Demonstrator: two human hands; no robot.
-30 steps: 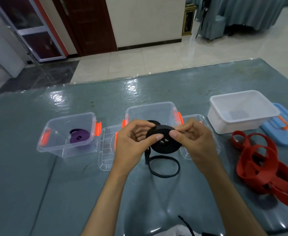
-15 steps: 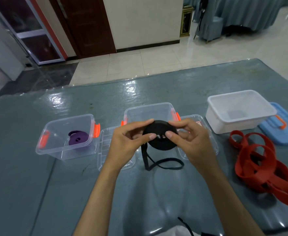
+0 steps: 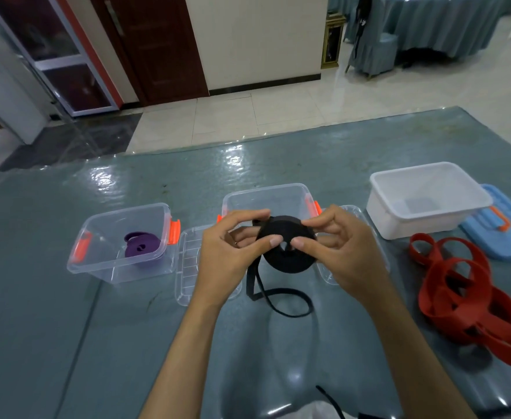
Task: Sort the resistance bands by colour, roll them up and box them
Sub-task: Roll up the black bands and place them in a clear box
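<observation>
While the black band [image 3: 287, 252] is being wound into a flat coil, it is sitting up off the table between both hands, face toward the camera, directly in front of the open middle box [image 3: 266, 196]. Its unrolled tail [image 3: 278, 297] is hanging from the coil's left side and lying in a loop on the table [image 3: 66, 343], toward the person. The left hand [image 3: 227, 255] is pinching the coil's left edge, thumb on the near face and fingers curled behind. The right hand [image 3: 335, 249] is pinching the right edge the same way, so neither hand is nearer. I judge the remaining tail needs winding on before the coil goes forward into that box. Further out, a purple roll [image 3: 140, 247] is lying in the left box [image 3: 121, 240]; the red bands [image 3: 459, 285] are lying loose at right, beside the white tub [image 3: 426, 198].
</observation>
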